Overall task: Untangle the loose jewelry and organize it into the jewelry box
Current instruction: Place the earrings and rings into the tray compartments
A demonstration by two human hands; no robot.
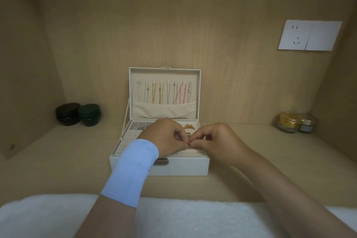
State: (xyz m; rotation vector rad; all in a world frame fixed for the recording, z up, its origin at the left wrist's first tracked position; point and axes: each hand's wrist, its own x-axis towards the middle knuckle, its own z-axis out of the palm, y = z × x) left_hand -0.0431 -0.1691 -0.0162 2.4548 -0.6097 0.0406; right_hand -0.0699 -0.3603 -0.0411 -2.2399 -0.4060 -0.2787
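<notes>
A pale grey jewelry box (181,166) stands open on the wooden shelf. Several necklaces (164,92) hang in a row inside its raised lid. Gold pieces (190,127) lie in a back right compartment of the tray. My left hand (164,137), with a light blue band on the wrist, and my right hand (216,139) meet over the tray. Both pinch a small gold piece of jewelry (189,143) between fingertips. My hands hide much of the tray.
Two dark round jars (78,114) stand at the back left. A gold jar and a small blue-grey jar (296,122) stand at the back right. A white wall socket (309,35) is on the back panel. A white fluffy cloth (183,218) lies along the near edge.
</notes>
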